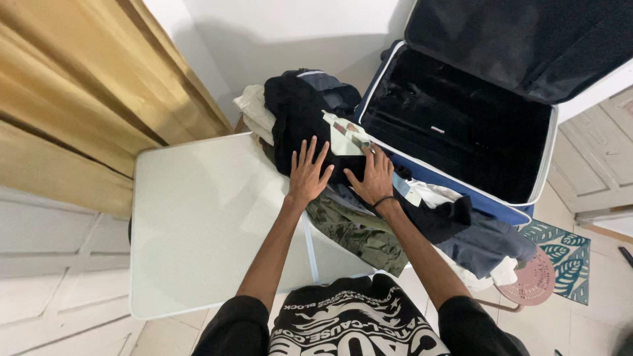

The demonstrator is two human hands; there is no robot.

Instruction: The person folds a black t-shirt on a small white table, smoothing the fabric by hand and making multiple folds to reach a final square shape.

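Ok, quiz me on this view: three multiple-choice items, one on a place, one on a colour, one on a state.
1. Where do both hands rest?
A. on the dark garment atop the clothes pile
B. inside the suitcase
C. on the bare table

2. What colour is the suitcase shell?
A. red
B. blue
C. yellow

3. How is the suitcase?
A. zipped shut
B. lid open, nothing packed inside
C. open and packed full

Answers: 1 A, the left hand and right hand lie flat on the black garment, beside the white table. 2 B, the suitcase has a blue edge. 3 B, its lid stands up over a bare black lining.
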